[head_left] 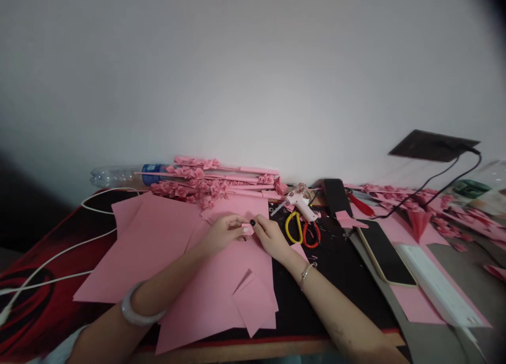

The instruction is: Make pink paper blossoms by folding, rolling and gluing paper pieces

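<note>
Big plain pale wall [253,89] takes up the whole back of the room, smooth and matte, a bit brighter in the middle. Pushed up against it is a table [292,347] with a wood-coloured front edge, mostly under a dark mat [332,295] that goes red on the left side. The surface off to the right is grey.

Stuff on it, big to small: flat pink paper sheets [154,237], smooth, straight-edged and overlapping. Behind them, a pile of paper flowers [197,182] with crinkly, ruffled heads on thin rolled stems. A see-through plastic bottle [118,175] with a blue label lies next to the pile. Over on the right there's a long white power strip [438,285] beside a phone [389,253] with a dark, glossy screen.

Both hands are mid-table, over the sheets: left hand [225,235] with thumb and fingers pinching, right hand [271,237] curled with its fingertips pinching from the other side. Past them, a white glue gun [302,203] and two loop handles, one yellow, one red. Closer in, some small square papers [255,303]. Tiniest is the folded pink piece [247,229], right between both sets of fingertips.
</note>
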### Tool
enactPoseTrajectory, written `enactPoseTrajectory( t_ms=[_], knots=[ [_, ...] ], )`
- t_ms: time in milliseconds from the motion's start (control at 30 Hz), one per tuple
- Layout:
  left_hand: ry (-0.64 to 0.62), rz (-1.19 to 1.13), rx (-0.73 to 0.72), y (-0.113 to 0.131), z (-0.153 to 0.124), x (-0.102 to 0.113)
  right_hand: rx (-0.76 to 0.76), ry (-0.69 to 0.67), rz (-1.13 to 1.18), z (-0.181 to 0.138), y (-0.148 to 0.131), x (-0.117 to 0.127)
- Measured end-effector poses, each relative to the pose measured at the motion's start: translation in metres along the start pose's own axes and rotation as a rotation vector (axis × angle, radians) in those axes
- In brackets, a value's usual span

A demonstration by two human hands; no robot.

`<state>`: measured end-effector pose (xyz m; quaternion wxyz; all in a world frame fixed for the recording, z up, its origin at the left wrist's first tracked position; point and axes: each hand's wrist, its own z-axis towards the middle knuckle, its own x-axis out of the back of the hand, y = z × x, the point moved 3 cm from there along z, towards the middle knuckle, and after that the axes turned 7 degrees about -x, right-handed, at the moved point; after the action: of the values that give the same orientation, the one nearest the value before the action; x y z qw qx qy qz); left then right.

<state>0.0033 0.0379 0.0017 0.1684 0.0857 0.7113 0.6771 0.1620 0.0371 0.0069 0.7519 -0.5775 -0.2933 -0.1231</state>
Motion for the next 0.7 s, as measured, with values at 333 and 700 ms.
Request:
enactPoseTrajectory(
  t_ms=[333,700],
  knots=[
    [0.022,0.030,0.014,-0.0016,0.0006,-0.0016,0.032,-0.012,-0.020,-0.0016,-0.0022,-0.0011],
    [-0.007,0.025,-0.022,-0.0085,0.0027,0.0012,0.021,-0.016,-0.030,-0.0017,-0.0024,-0.0022]
  ],
)
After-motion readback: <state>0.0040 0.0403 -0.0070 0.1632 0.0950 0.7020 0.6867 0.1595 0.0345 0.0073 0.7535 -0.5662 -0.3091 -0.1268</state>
